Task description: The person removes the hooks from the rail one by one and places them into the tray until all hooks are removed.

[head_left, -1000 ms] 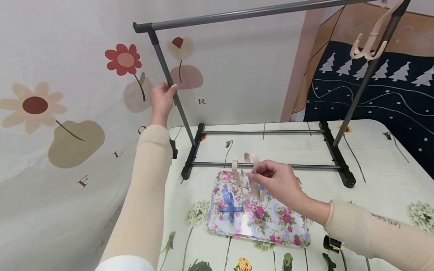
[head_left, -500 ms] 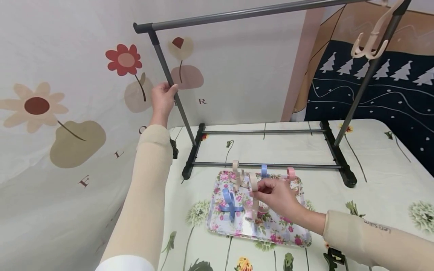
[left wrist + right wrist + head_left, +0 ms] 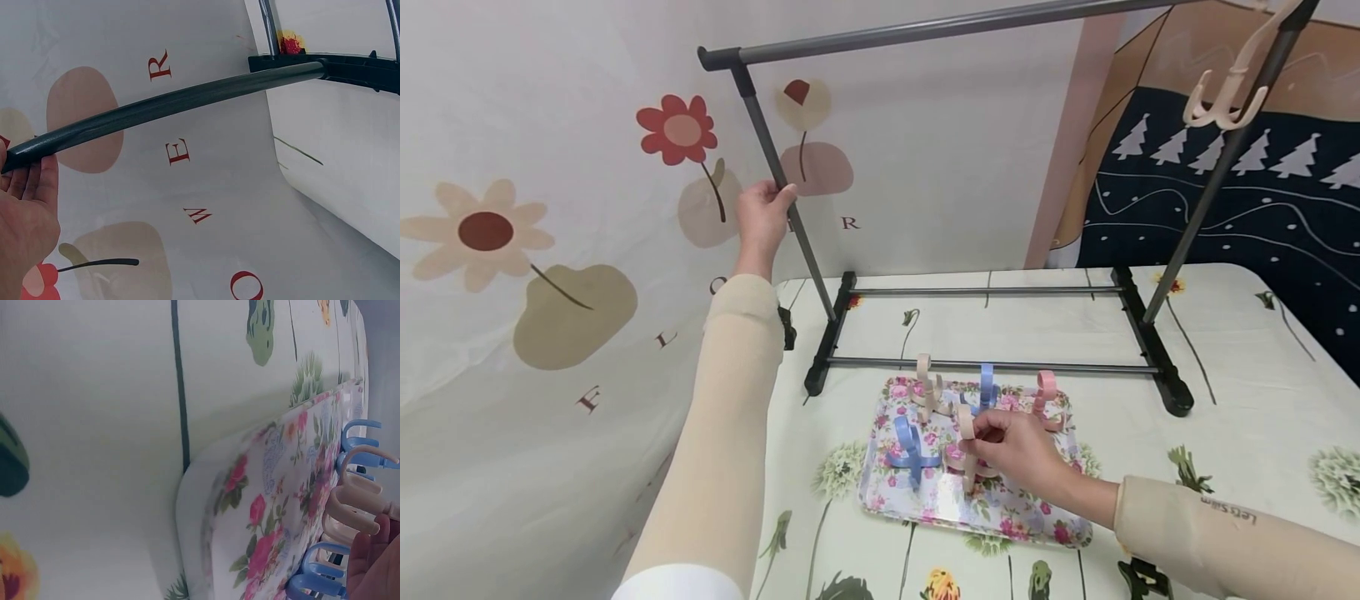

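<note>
My left hand (image 3: 762,225) grips the left upright pole (image 3: 808,258) of a dark metal rack, fingers curled around it, also seen in the left wrist view. With my right hand (image 3: 1018,446) I pinch a beige multi-prong hanging hook (image 3: 966,423) by its stem, upright, its prongs close over the floral tray (image 3: 936,510). Around it on the tray stand another beige hook (image 3: 923,367), a front blue hook (image 3: 908,442), a rear blue hook (image 3: 987,379) and a pink hook (image 3: 1045,387). The right wrist view shows the held hook's curved prongs (image 3: 350,515) beside blue ones.
The rack's top bar (image 3: 925,33) spans above, and a beige hook (image 3: 1225,104) hangs at its right end. Black feet (image 3: 1157,358) and lower rails (image 3: 1000,365) stand on the flower-print tablecloth (image 3: 820,533) behind the tray. Printed curtains rise behind.
My right hand has lowered the beige hook from above the tray down to its surface, so the rear blue and pink hooks show. My left hand has kept its grip on the pole.
</note>
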A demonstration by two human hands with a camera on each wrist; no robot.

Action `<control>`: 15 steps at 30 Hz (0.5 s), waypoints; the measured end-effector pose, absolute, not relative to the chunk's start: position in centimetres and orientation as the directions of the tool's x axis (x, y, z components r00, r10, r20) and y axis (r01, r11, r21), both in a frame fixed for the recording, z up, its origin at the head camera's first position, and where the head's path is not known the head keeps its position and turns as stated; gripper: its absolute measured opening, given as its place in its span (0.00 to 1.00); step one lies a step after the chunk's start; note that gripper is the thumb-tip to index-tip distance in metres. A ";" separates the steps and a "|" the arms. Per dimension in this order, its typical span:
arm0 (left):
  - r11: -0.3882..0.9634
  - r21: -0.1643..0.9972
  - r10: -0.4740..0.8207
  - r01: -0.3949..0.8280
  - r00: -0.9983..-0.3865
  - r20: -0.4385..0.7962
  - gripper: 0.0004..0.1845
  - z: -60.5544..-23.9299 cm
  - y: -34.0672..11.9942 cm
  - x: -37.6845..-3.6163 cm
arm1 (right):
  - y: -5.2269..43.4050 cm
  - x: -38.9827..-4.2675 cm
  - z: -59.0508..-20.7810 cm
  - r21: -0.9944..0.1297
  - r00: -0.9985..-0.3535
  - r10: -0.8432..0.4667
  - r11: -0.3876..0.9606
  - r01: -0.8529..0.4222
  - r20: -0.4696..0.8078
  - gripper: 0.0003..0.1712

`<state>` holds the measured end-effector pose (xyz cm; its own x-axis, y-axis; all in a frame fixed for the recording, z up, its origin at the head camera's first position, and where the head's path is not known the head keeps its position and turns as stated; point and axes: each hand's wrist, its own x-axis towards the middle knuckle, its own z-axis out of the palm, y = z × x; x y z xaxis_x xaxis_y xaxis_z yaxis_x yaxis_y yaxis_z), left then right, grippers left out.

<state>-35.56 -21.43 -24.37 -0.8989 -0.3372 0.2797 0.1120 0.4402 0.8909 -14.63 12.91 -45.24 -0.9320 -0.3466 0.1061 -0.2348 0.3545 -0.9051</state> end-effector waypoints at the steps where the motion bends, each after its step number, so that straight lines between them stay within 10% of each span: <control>1: 0.443 0.889 -0.337 0.113 -0.898 0.282 0.19 -24.4 -21.4 -35.6 | 12.9 -14.6 -45.3 -0.908 -0.931 -0.349 0.350 -0.233 0.104 0.04; 15: 0.434 0.894 -0.340 0.112 -0.899 0.278 0.18 -24.3 -21.3 -35.5 | 13.3 -14.6 -45.9 -0.873 -0.903 -0.407 0.379 -0.306 0.139 0.06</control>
<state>-35.50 -21.33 -24.32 -0.8986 -0.3398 0.2776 0.1119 0.4343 0.8938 -14.58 13.29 -45.91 -0.9029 -0.4067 0.1394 -0.3057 0.3793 -0.8733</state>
